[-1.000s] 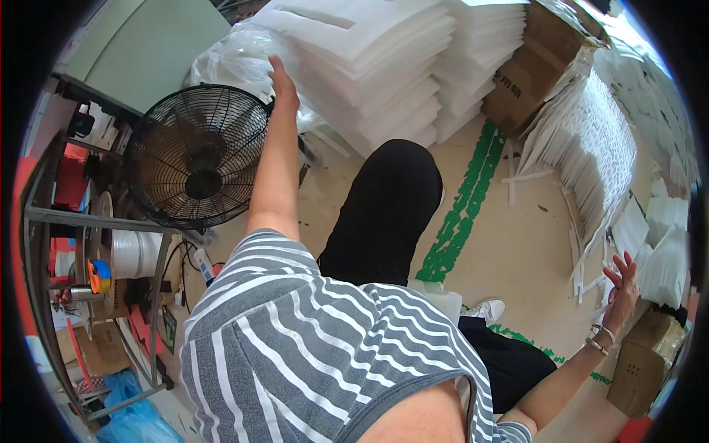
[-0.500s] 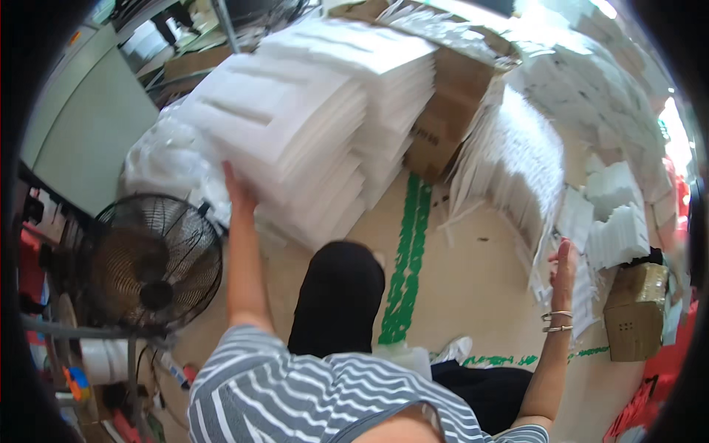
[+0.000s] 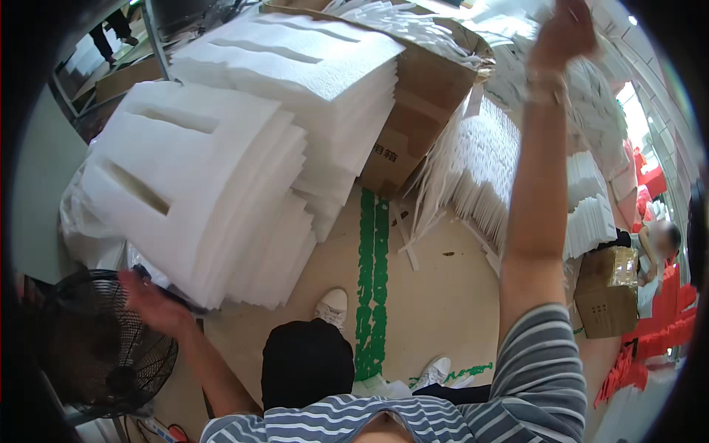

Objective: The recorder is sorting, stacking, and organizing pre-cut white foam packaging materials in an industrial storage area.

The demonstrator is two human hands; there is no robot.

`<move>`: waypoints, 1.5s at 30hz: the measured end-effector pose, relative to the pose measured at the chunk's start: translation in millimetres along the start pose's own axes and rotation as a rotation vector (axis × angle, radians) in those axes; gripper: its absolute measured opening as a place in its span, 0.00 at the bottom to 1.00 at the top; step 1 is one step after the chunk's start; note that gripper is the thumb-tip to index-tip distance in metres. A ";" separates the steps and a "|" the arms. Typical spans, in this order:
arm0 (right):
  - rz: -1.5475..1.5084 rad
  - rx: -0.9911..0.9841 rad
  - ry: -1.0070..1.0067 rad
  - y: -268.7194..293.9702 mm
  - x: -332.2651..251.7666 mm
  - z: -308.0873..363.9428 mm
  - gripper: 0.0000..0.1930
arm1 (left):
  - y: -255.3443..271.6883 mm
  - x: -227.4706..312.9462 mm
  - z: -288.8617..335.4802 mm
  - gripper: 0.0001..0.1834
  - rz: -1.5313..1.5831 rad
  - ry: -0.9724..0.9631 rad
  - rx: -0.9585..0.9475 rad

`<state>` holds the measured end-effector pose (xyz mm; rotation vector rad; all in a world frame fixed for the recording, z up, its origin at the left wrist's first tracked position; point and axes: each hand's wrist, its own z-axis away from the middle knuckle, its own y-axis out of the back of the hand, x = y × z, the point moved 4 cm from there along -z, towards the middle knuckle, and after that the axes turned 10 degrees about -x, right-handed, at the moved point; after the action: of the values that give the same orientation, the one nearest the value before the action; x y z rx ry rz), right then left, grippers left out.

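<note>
My left hand (image 3: pixel 159 304) is near the black wire-caged fan (image 3: pixel 111 347), by the lower corner of a tall stack of white foam sheets (image 3: pixel 244 214). Its fingers are apart, and I see nothing in it. Each top sheet has long slots cut through it; a second stack of slotted foam sheets (image 3: pixel 354 81) stands just behind. Stretched far forward, my right hand (image 3: pixel 565 37) is over the white material beyond the strip pile. It is smeared by motion, so its fingers and anything in them cannot be made out.
A cardboard box (image 3: pixel 413 111) full of white strips stands behind the stacks. Right of it lies a heap of thin white strips (image 3: pixel 473 162). A taped carton (image 3: pixel 605 295) and another person (image 3: pixel 653 247) are at the right. Green tape (image 3: pixel 371 295) marks the floor.
My right arm has swung up and forward from the right side. My left hand has moved down and left, to the fan. The whole view has shifted, with the foam stacks now larger.
</note>
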<state>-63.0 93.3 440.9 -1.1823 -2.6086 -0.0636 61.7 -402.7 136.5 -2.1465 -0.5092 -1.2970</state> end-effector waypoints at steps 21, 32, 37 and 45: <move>0.906 -1.143 -1.657 350.4 48.3 377.2 0.50 | -208.6 117.6 202.6 0.32 -0.621 -0.218 -2.244; 0.323 -1.177 -2.085 434.5 68.0 477.6 0.69 | -251.4 74.4 221.3 0.37 -0.858 0.273 -2.289; 0.698 -1.517 -1.903 426.7 0.9 475.0 0.54 | -267.4 68.5 220.8 0.33 -0.945 0.466 -2.261; 0.862 -1.246 -1.573 451.6 52.2 451.2 0.28 | -264.8 66.5 219.9 0.30 -0.866 0.461 -2.305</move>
<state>135.8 500.5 -11.7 -3.9605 -2.3535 -1.0592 84.6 -56.8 188.8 -2.5286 1.0756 -3.9394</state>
